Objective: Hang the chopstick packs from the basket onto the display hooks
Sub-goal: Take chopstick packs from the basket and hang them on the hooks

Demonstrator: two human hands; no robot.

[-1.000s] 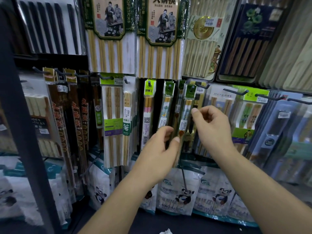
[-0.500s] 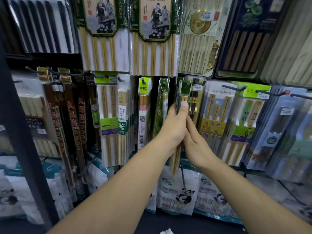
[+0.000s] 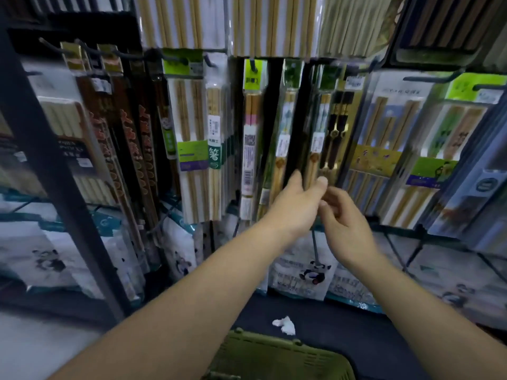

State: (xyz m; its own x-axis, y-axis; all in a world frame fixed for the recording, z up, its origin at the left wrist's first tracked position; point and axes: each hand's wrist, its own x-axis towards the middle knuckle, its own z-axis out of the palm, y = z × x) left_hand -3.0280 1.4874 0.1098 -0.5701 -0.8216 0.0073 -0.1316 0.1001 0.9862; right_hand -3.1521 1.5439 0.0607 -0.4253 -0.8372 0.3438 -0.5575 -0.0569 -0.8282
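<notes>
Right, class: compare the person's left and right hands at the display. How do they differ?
The left hand pinches the lower end of a hanging chopstick pack; the right hand holds nothing, fingers loosely curled. The left hand sits higher than the right hand. Both are bare and close to that pack.

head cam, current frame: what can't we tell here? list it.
Head view, all of it:
- Whether the chopstick pack is hung: motion blur smears its header.
- Whether the left hand pinches that pack or only touches it: the back of the hand hides the contact.
- What the right hand holds, if anything: its curled fingers face away.
- What is in the basket: the bottom edge cuts it off.
- Label print: blurred.
</notes>
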